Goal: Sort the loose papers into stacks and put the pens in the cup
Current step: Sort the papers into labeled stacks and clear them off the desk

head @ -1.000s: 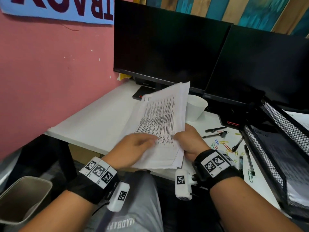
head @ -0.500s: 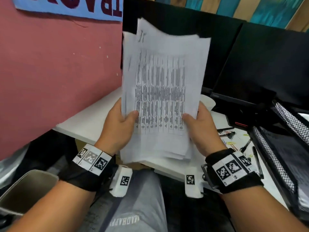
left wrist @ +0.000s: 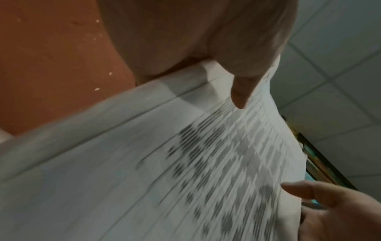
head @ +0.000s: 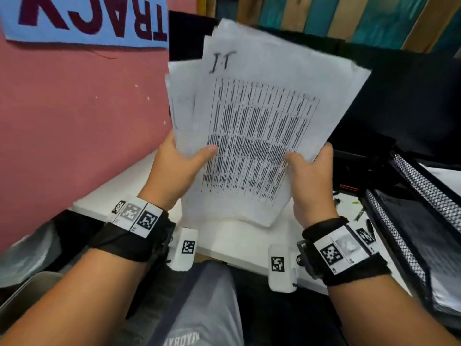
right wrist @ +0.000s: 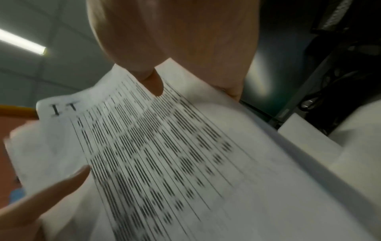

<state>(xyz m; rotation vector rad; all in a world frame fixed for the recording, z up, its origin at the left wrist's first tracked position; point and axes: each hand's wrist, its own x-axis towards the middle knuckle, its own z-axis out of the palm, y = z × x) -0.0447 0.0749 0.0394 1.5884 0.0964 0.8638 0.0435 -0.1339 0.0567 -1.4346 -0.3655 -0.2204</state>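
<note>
At the far left of the head view a pink wall fills the frame, with a blue banner across its upper left corner and a grey bin in the lower left. The left hand grips the left edge of the stack of papers, thumb lying across the printed table on the top sheet and fingers hidden behind. The stack stands tilted up in the centre of the frame, above the white desk, its sheets unevenly fanned at the top. The right hand grips the right edge the same way, thumb on the front. At the right edge, a black mesh tray sits on the desk, with pens lying loose just left of it. Black monitors stand behind.
</note>
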